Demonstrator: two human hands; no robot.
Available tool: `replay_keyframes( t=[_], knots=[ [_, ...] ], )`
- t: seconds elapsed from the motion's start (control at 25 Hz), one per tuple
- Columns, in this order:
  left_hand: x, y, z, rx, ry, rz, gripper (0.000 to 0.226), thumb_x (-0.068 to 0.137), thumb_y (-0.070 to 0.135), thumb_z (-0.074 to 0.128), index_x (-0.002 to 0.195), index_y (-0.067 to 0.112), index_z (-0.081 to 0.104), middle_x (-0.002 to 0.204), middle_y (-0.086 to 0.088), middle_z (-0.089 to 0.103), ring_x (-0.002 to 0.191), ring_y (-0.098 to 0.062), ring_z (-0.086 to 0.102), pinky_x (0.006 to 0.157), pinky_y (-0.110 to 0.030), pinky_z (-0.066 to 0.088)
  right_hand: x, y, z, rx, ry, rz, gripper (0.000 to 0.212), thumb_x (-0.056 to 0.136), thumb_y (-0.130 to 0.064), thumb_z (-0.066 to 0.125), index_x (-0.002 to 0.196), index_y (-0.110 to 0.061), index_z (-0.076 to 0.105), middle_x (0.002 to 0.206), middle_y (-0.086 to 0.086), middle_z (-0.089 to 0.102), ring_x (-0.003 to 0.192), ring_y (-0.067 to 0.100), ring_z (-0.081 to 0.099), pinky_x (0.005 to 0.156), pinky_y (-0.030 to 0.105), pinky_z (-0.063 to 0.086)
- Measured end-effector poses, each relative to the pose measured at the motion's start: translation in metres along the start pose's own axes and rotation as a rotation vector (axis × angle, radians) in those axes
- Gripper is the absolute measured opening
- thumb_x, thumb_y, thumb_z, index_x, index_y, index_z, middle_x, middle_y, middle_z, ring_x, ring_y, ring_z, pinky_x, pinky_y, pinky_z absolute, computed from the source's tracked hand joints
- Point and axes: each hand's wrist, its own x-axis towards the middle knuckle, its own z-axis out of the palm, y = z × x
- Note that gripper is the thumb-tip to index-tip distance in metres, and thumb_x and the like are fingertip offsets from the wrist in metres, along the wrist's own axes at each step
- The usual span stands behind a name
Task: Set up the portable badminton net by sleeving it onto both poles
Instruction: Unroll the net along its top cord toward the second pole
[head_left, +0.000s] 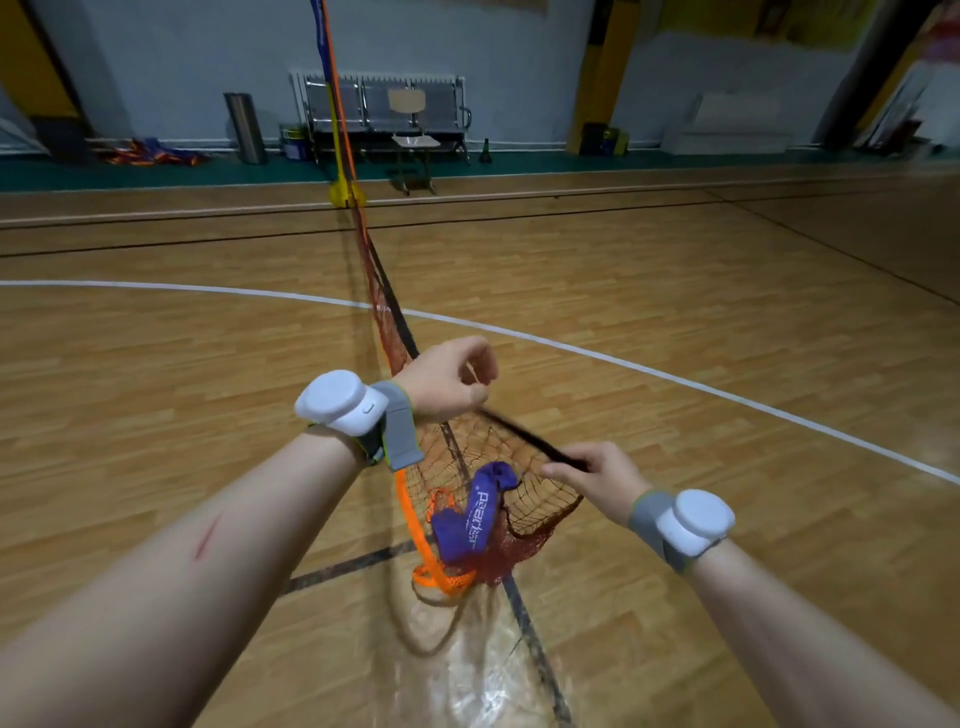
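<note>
Orange-red net (540, 501) runs from the far pole (335, 114) over the wooden floor (727, 291) to both hands. Curled fingers of the left hand (447, 379) grip its black edge, and the right hand (597, 473) pinches that same edge. A purple sleeve (478, 514) hangs bunched between them.

- Tan plank wooden floor (675, 291): varnished and glossy, with white glare at bottom centre.
- Red-orange mesh net (540, 499): thin knotted cord, matt and rough.
- Purple cloth sleeve (475, 519): soft creased fabric, white print.
- Orange edge band (415, 525) and black edge tape (524, 436): matt cloth webbing.
- White rounded wrist pods (337, 402): smooth plastic on grey fabric straps (397, 431).
</note>
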Motion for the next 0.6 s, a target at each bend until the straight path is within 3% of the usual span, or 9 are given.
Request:
replay_keyframes(
  t=[0.12, 0.24, 0.32, 0.44, 0.52, 0.6],
  knots=[
    [-0.007, 0.023, 0.029, -0.001, -0.099, 0.045, 0.043, 0.079, -0.005, 0.045, 0.116, 0.012, 0.058, 0.108, -0.002, 0.063, 0.103, -0.016, 0.061, 0.092, -0.027, 0.048, -0.018, -0.009, -0.011, -0.105, 0.023, -0.086, 0.011, 0.089, -0.018, 0.06, 0.09, -0.013, 0.07, 0.059, -0.016, 0.047, 0.05, -0.003, 0.042, 0.049, 0.012, 0.032],
    [-0.014, 0.051, 0.056, 0.095, -0.204, 0.093, 0.052, 0.079, -0.007, 0.043, 0.125, 0.013, 0.056, 0.125, -0.002, 0.061, 0.119, -0.012, 0.053, 0.097, -0.019, 0.039, -0.036, -0.009, -0.023, -0.138, 0.036, -0.151, 0.015, 0.087, -0.013, 0.06, 0.093, -0.003, 0.07, 0.071, -0.004, 0.055, 0.068, 0.011, 0.049, 0.059, 0.019, 0.033],
    [-0.017, 0.058, 0.066, 0.14, -0.23, 0.08, 0.044, 0.08, -0.002, 0.047, 0.118, 0.014, 0.062, 0.121, -0.003, 0.064, 0.116, -0.015, 0.056, 0.098, -0.022, 0.041, -0.049, -0.008, -0.034, -0.115, 0.06, -0.184, 0.013, 0.085, -0.01, 0.062, 0.093, -0.003, 0.07, 0.072, -0.007, 0.055, 0.069, 0.011, 0.049, 0.06, 0.013, 0.034],
    [-0.023, 0.072, 0.075, 0.2, -0.216, 0.077, 0.02, 0.082, 0.012, 0.058, 0.099, 0.012, 0.069, 0.103, -0.008, 0.068, 0.096, -0.021, 0.061, 0.088, -0.033, 0.049, -0.067, -0.001, -0.048, -0.118, 0.085, -0.178, 0.012, 0.08, -0.007, 0.067, 0.092, -0.003, 0.069, 0.074, -0.003, 0.057, 0.075, 0.013, 0.05, 0.061, 0.009, 0.034],
    [-0.032, 0.089, 0.084, 0.216, -0.215, 0.096, 0.016, 0.084, 0.018, 0.062, 0.095, 0.01, 0.07, 0.099, -0.009, 0.068, 0.088, -0.019, 0.059, 0.084, -0.033, 0.048, -0.081, 0.009, -0.052, -0.088, 0.077, -0.175, 0.008, 0.077, -0.005, 0.069, 0.084, -0.008, 0.066, 0.078, 0.005, 0.058, 0.075, 0.014, 0.049, 0.062, 0.011, 0.035],
    [-0.039, 0.103, 0.089, 0.185, -0.193, 0.109, 0.016, 0.086, 0.019, 0.062, 0.095, 0.008, 0.07, 0.098, -0.01, 0.068, 0.088, -0.019, 0.059, 0.084, -0.033, 0.047, -0.088, 0.02, -0.048, -0.052, 0.048, -0.167, 0.015, 0.077, -0.003, 0.069, 0.074, -0.014, 0.059, 0.076, 0.012, 0.059, 0.074, 0.015, 0.049, 0.065, 0.023, 0.042]
  ],
)
